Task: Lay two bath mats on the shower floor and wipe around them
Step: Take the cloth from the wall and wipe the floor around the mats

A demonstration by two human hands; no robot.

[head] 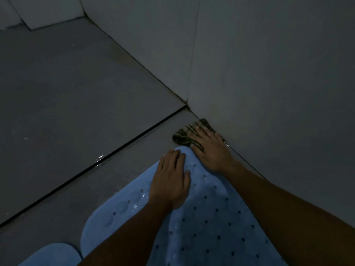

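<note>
A light blue perforated bath mat (207, 223) lies flat on the grey shower floor (76, 104), its rounded far end near the wall. My left hand (171, 179) rests flat on that far end, fingers straight. Just beyond the mat, a dark striped cloth (184, 134) lies on the floor against the wall's base. My right hand (209, 148) presses down on the cloth with straight, spread fingers. The corner of a second light blue mat (53, 255) shows at the bottom left, close beside the first.
A grey tiled wall (269, 64) rises along the right and meets the floor in a diagonal line. A dark wet grout line (99, 160) crosses the floor left of the mats. Pale tiles (44, 10) show at the far top left.
</note>
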